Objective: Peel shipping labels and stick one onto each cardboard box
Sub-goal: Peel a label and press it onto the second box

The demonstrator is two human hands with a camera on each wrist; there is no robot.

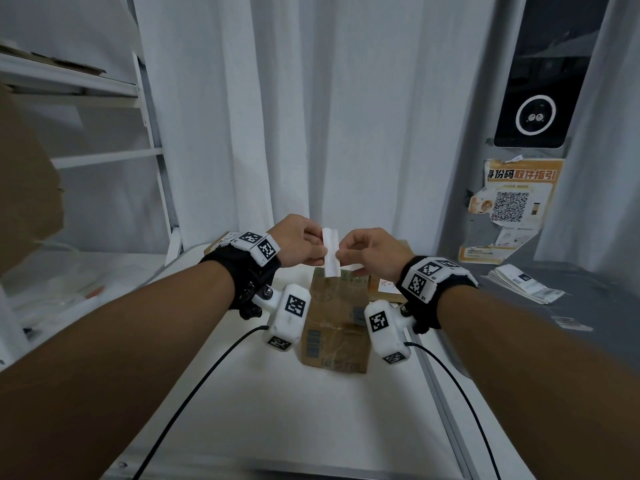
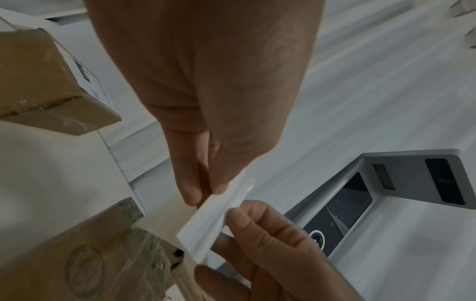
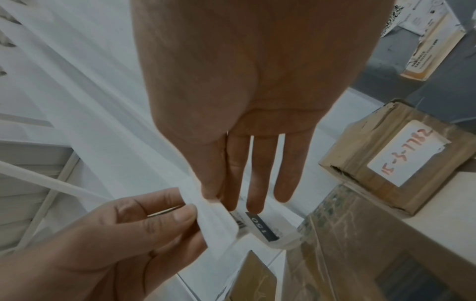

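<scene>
A white shipping label [image 1: 329, 237] is held upright in the air between both hands, above a taped cardboard box [image 1: 334, 327]. My left hand [image 1: 320, 252] pinches its left edge with thumb and forefinger [image 2: 192, 191]. My right hand [image 1: 341, 253] pinches the right edge, its other three fingers [image 3: 283, 179] straight. In the right wrist view a printed part of the label [image 3: 260, 224] curls down below the white strip [image 3: 219, 222]. A second box [image 3: 401, 154] bears a white sticker with red handwriting. A third box [image 2: 46, 81] lies behind my left wrist.
The boxes sit on a white table [image 1: 263, 410] backed by a white curtain [image 1: 277, 116]. A stack of labels [image 1: 523, 284] lies on the grey counter at right, below a dark screen device [image 1: 535, 98] and a QR poster [image 1: 512, 206]. White shelves [image 1: 104, 154] stand at left.
</scene>
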